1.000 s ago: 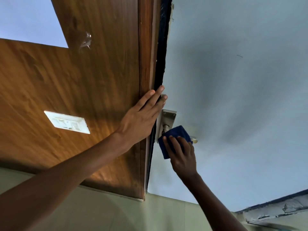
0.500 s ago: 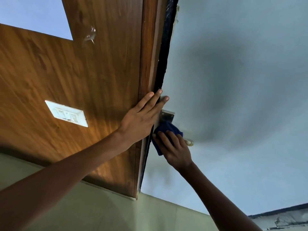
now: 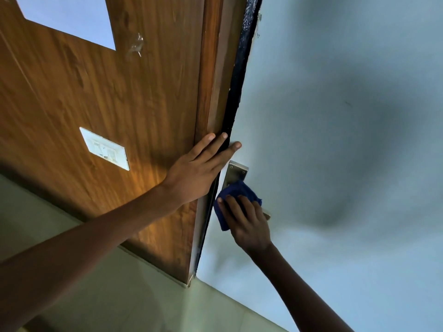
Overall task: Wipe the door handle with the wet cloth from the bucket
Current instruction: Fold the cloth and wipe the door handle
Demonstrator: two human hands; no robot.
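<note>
A metal door handle plate (image 3: 236,172) is fixed to the pale blue door (image 3: 335,140) near its left edge. My right hand (image 3: 249,221) presses a folded dark blue cloth (image 3: 236,192) over the handle, so the lever is mostly hidden; only its tip (image 3: 266,215) pokes out to the right of my fingers. My left hand (image 3: 201,168) lies flat with fingers stretched across the wooden door frame (image 3: 211,80) and the dark gap beside it, just above the plate. No bucket is in view.
A wood-grain panel (image 3: 72,104) fills the left, carrying a white switch plate (image 3: 105,148) and a clear stick-on hook (image 3: 136,46). Pale tiled floor (image 3: 119,303) lies at the bottom. The door edge has a black strip (image 3: 242,68).
The view has tilted and shifted. My right hand with the cloth slid from the lever toward the plate at the door edge and stays there. My left hand keeps resting on the frame.
</note>
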